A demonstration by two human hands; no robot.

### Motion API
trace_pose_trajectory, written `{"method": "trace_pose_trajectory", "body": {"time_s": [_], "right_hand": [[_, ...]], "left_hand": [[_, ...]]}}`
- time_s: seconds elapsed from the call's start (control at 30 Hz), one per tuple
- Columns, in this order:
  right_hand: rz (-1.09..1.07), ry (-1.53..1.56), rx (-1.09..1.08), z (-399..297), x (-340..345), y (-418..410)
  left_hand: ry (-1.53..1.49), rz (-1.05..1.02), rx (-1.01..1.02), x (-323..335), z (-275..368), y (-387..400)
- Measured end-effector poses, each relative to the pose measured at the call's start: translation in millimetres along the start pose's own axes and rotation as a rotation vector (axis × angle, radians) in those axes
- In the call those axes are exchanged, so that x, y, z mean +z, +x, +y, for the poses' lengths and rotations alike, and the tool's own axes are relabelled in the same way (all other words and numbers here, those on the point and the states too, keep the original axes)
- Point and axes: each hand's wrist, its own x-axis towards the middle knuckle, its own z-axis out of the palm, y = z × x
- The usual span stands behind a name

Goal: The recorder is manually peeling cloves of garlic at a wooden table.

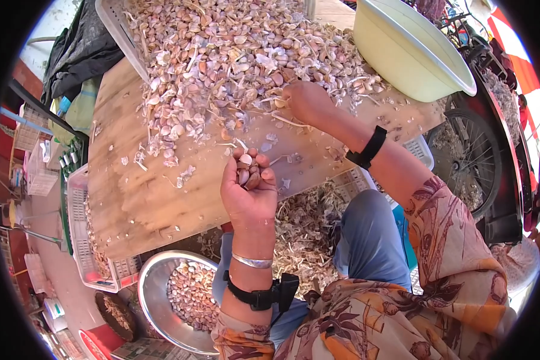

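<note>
A wide heap of garlic cloves (216,58) mixed with papery skins and dry stems covers the far part of a wooden board (153,202). My left hand (251,184), palm up above the board's near edge, is cupped around several garlic cloves (248,171). At the heap's near right edge, my right hand (308,103) reaches down with its fingers bent at a clove and some stems; its fingertips are partly hidden, so a firm hold cannot be made out. Below the board, left of my knees, a steel bowl (155,292) holds loose cloves.
A pale yellow plastic basin (405,54) stands at the board's far right. White plastic crates (78,225) are at the left and under the board. Skins and stems (306,234) litter the ground by my legs. A cart wheel (468,157) is at the right; a brown round container (114,315) sits lower left.
</note>
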Motion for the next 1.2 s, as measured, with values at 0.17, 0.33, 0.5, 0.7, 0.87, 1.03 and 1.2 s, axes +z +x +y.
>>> {"method": "trace_pose_trajectory", "body": {"time_s": [0.17, 0.33, 0.5, 0.7, 0.87, 1.03, 1.2], "right_hand": [[0.023, 1.07, 0.284, 6.0, -32.7, -2.9], [-0.069, 1.796, 0.378, 3.7, -68.7, -52.5], [-0.098, 2.137, 0.359, -3.3, -96.3, -120.3], [-0.268, 2.314, 0.114, -64.6, -93.0, -179.7], [-0.44, 2.349, 0.223, -117.9, -87.4, -224.0], [-0.309, 2.215, 0.457, -152.3, -94.0, -258.0], [-0.268, 2.068, 0.66, -142.0, -79.0, -284.6]], "left_hand": [[0.024, 0.036, 0.042, 13.5, -3.4, -2.5], [0.024, -0.146, 0.014, -3.2, 35.1, -18.1], [0.469, -0.099, 0.444, 10.1, 113.4, -133.2], [2.49, 0.672, 1.113, -108.8, 211.9, -289.4], [2.01, -0.082, 1.162, 10.9, 0.5, -240.8], [2.134, -0.16, 1.245, -0.2, -55.7, -221.1], [2.299, -0.114, 1.286, -26.6, -50.9, -228.8]]}}
